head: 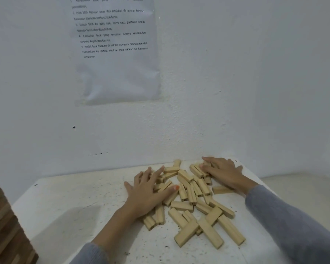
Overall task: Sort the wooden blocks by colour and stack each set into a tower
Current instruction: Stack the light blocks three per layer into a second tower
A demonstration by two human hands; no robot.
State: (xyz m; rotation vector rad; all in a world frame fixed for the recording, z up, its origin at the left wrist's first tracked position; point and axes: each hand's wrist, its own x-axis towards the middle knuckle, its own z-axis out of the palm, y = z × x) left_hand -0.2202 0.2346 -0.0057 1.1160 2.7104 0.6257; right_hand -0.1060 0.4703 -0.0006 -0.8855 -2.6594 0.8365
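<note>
L hand (147, 191): palm down, fingers spread straight on the left side of the blocks (194, 202) — grips nothing.
R hand (223, 172): flat, fingers straight, resting on the pile's far right.
Blocks: pale wood, loose criss-cross heap btwn both hands, mid-table.
Table (74, 206): white, dark-flecked — set against the wall (255, 73).
Wall: white, rough, w/ a printed sheet (118, 63).
Far left: brown slatted panel (4, 225).

The wall sheet (116, 54) lists numbered steps, one reading "Susun blok ke atas".
</note>
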